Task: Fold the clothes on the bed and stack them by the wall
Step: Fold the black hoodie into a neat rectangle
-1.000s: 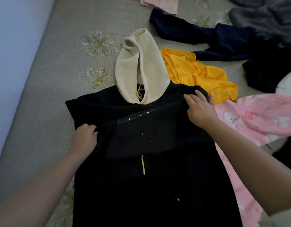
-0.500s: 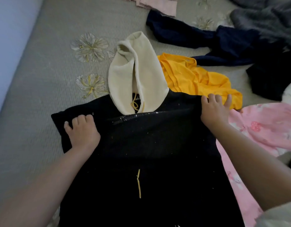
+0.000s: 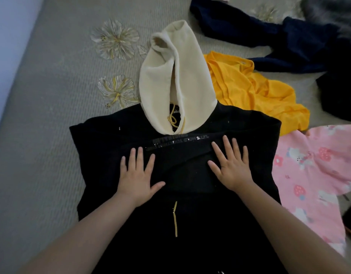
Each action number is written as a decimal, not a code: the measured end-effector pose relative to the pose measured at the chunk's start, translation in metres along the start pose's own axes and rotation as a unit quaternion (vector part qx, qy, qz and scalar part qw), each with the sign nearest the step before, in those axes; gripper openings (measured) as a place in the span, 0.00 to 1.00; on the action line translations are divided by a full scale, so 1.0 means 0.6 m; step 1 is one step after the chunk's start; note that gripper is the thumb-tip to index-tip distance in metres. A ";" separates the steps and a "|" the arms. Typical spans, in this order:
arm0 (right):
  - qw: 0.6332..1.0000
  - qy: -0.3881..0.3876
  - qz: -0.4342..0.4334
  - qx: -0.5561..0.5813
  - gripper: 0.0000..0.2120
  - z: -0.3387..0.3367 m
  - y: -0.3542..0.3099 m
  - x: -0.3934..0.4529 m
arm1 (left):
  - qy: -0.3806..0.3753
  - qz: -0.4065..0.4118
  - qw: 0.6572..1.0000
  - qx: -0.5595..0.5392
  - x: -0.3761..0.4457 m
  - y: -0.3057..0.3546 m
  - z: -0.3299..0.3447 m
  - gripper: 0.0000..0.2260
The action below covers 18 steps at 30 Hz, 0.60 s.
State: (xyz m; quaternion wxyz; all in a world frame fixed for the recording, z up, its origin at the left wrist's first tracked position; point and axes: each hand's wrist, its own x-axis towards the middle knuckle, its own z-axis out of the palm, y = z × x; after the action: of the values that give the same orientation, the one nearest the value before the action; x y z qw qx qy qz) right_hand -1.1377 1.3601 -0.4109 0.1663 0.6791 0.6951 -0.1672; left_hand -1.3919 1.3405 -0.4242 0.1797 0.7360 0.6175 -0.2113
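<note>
The grey quilted bed (image 3: pixel 42 155) met a pale wall (image 3: pixel 10 36) at left, with loose garments lying to the right. The black hoodie (image 3: pixel 190 224) lay flat mid-bed, judged soft, thick and limp; best taken by its side edges. Left hand (image 3: pixel 138 175) and right hand (image 3: pixel 230 167) pressed flat on it, fingers spread.

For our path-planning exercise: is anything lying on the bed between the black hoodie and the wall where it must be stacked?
Nothing visible does. The bedsheet between the black hoodie and the wall on the left lies bare; the yellow garment lies on the opposite side.
</note>
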 end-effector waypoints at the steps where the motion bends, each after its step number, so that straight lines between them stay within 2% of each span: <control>1: 1.000 0.028 -0.007 -0.003 0.27 -0.015 -0.003 0.000 | 0.049 0.006 0.998 -0.028 0.004 -0.005 -0.019 0.34; 4: 0.980 0.185 -0.059 0.036 0.20 -0.072 -0.019 0.020 | 0.254 0.049 0.963 -0.069 0.032 -0.030 -0.066 0.19; 5: 0.971 0.221 -0.072 0.050 0.16 -0.092 -0.026 0.034 | 0.285 0.037 0.955 -0.074 0.047 -0.041 -0.075 0.18; 7: 0.969 0.227 -0.075 0.060 0.11 -0.132 -0.045 0.074 | 0.248 -0.017 0.962 -0.117 0.074 -0.060 -0.081 0.23; 9: 0.970 0.218 -0.079 0.074 0.12 -0.163 -0.065 0.122 | 0.188 -0.070 0.971 -0.126 0.097 -0.076 -0.061 0.29; 11: 0.970 0.211 -0.064 0.098 0.14 -0.183 -0.082 0.169 | 0.170 -0.074 0.976 -0.114 0.110 -0.086 -0.034 0.31; 15: 0.972 0.210 -0.029 0.104 0.16 -0.217 -0.102 0.246 | 0.188 -0.069 0.968 -0.154 0.122 -0.089 -0.025 0.30; 18: 0.970 0.205 0.026 0.125 0.18 -0.244 -0.109 0.301 | 0.173 -0.069 0.969 -0.164 0.123 -0.090 -0.030 0.31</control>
State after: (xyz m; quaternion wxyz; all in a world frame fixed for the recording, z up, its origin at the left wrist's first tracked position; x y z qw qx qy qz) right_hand -1.2075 1.5861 -0.3634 -0.0616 0.7325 0.6697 -0.1056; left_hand -1.4326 1.4208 -0.4486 0.1733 0.6779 0.7144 0.0111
